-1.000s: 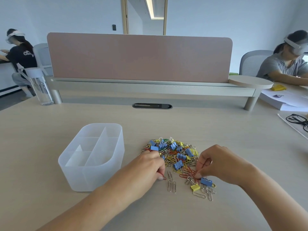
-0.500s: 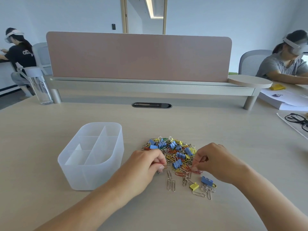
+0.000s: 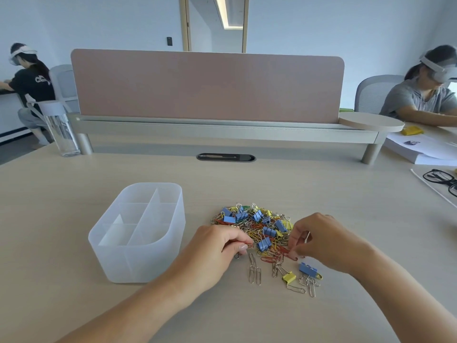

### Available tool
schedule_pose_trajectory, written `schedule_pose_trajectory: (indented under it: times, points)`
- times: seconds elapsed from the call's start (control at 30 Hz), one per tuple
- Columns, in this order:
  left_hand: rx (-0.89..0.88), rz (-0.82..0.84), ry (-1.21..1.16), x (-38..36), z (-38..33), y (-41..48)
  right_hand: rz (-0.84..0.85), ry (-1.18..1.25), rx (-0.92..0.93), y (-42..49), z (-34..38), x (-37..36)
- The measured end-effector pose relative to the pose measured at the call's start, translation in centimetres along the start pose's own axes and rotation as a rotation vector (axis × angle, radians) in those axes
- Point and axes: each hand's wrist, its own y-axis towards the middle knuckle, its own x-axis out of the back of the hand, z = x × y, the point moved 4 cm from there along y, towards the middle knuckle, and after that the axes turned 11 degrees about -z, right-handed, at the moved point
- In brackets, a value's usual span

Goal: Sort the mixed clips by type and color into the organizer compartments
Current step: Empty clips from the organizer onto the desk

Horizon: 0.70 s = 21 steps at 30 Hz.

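Note:
A pile of mixed clips (image 3: 257,226) lies on the desk: blue and yellow binder clips among red, yellow and silver paper clips. My left hand (image 3: 217,248) rests at the pile's near left edge, fingers pinched on red paper clips. My right hand (image 3: 321,241) is at the pile's right side, thumb and fingers pinched on a red paper clip (image 3: 291,254). The translucent white organizer (image 3: 138,231) stands left of the pile, its compartments holding nothing. Silver paper clips (image 3: 254,271), a yellow binder clip (image 3: 289,278) and a blue binder clip (image 3: 308,269) lie loose nearer me.
A pink divider panel (image 3: 207,85) on a grey shelf closes the desk's far side. A clear water bottle (image 3: 60,127) stands far left. Glasses (image 3: 442,179) and papers (image 3: 425,149) lie at the right. Two people sit at neighbouring desks.
Both hands have shifted slightly away from me, further into the pile's near edge. The left hand's pinch now holds red clips against the pile.

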Motion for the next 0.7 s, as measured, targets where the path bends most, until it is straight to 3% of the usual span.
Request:
schedule_pose_trajectory:
  times: [0.43,0.7]
  points:
    - [-0.014,0.002,-0.012,0.02,-0.17,-0.01,-0.031,-0.003,-0.012,0.06,0.08,-0.17]
    - [-0.005,0.014,-0.006,-0.02,-0.09,-0.06,0.014,-0.163,0.033,0.17,0.61,-0.51]
